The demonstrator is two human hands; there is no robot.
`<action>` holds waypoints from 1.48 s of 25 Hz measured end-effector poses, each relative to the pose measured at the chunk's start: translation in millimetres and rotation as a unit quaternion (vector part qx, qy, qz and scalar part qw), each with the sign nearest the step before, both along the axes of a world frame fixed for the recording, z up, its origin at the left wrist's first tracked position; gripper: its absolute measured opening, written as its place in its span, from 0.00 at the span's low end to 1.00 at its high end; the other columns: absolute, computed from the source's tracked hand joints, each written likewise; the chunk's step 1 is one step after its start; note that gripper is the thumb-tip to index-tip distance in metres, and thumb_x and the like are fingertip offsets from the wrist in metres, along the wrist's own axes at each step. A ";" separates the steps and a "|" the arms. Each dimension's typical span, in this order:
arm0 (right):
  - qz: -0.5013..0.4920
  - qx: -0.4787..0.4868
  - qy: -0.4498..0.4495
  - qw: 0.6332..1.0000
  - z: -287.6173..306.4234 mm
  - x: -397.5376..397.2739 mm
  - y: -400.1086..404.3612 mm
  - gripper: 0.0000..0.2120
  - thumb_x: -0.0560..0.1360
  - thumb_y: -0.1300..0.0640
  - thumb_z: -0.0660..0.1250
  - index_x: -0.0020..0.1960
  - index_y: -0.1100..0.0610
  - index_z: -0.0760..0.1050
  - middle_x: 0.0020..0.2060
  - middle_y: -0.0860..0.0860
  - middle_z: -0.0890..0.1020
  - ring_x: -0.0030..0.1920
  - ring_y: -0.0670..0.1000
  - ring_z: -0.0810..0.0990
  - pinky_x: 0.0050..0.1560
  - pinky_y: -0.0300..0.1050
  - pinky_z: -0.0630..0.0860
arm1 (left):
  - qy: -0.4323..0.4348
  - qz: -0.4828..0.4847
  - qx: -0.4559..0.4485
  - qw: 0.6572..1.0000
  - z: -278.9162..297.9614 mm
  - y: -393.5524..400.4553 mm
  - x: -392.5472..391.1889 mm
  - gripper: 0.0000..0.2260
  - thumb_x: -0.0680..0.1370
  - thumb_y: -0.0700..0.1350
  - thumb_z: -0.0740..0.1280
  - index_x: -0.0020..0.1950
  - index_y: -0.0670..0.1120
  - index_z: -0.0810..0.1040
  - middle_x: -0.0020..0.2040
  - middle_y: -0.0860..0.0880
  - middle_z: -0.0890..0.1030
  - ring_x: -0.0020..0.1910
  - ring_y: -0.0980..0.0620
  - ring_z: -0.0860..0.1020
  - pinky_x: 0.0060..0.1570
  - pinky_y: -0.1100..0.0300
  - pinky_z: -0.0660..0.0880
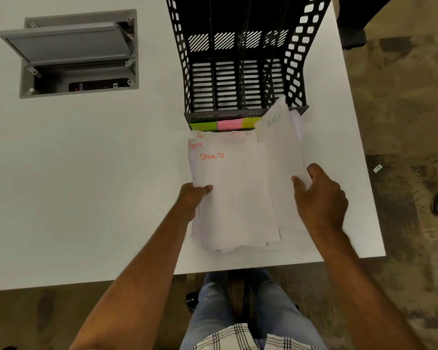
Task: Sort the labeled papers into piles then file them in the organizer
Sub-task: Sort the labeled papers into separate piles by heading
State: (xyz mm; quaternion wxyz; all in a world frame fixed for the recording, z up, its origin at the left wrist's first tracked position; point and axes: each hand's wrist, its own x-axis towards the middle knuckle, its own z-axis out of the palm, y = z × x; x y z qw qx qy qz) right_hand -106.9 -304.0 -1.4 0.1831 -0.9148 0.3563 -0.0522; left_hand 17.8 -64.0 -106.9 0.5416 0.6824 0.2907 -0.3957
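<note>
A loose stack of white papers (234, 198) lies on the white table (86, 185), just in front of a black perforated organizer (243, 72) with four upright slots. The top sheet of the stack reads "SPORTS" in orange-red marker near its upper left corner; a sheet peeking out under it shows the start of a word — "FIN" and perhaps more, cut off by the sheet above — and further orange marks at the stack's far edge are too covered to read. The left hand (194, 195) grips the stack's left edge, thumb on top of the "SPORTS" sheet and fingers underneath. The right hand (319, 200) pinches a separate sheet (281, 152) by its right side and holds it lifted and tilted, its far corner raised over the organizer's front right slot; faint greenish lettering near its top is blurred and cannot be read for certain. Along the organizer's front lip sit coloured sticky labels — a green one (203, 126), a pink one (229, 124) and a yellow-green one (249, 123) — with writing too small to make out. To the left, a grey cable hatch (79, 54) set into the table stands open.
</note>
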 end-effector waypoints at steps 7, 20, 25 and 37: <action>0.099 -0.027 -0.078 0.992 103.6 11.5 58.5 0.06 0.78 0.51 0.65 0.52 0.53 0.72 0.35 0.46 0.76 0.30 0.48 0.74 0.30 0.37 0.68 | -0.035 -0.013 -0.012 0.999 3.9 20.6 5.0 0.18 0.78 0.38 0.72 0.67 0.37 0.77 0.63 0.38 0.81 0.59 0.38 0.80 0.61 0.46 0.77; 0.129 0.125 -0.222 0.958 180.3 22.9 67.8 0.10 0.80 0.44 0.65 0.58 0.47 0.74 0.43 0.39 0.79 0.39 0.41 0.77 0.36 0.29 0.71 | -0.064 0.022 -0.023 0.997 10.0 47.0 3.4 0.10 0.74 0.34 0.72 0.54 0.33 0.80 0.51 0.37 0.83 0.47 0.41 0.82 0.52 0.48 0.78; 0.062 0.296 -0.127 0.945 56.8 50.1 52.6 0.14 0.74 0.49 0.72 0.58 0.43 0.74 0.49 0.38 0.82 0.51 0.46 0.82 0.52 0.45 0.79 | 0.072 0.002 -0.142 0.987 7.3 48.6 13.6 0.31 0.87 0.38 0.46 0.34 0.40 0.82 0.30 0.46 0.80 0.28 0.52 0.79 0.32 0.62 0.78; -0.078 0.407 0.050 0.909 -107.5 36.0 33.0 0.30 0.72 0.71 0.58 0.73 0.56 0.62 0.63 0.55 0.75 0.62 0.58 0.76 0.57 0.45 0.75 | -0.053 -0.036 -0.071 0.995 -1.2 49.4 2.3 0.26 0.81 0.61 0.63 0.74 0.48 0.72 0.67 0.46 0.81 0.65 0.44 0.79 0.68 0.43 0.73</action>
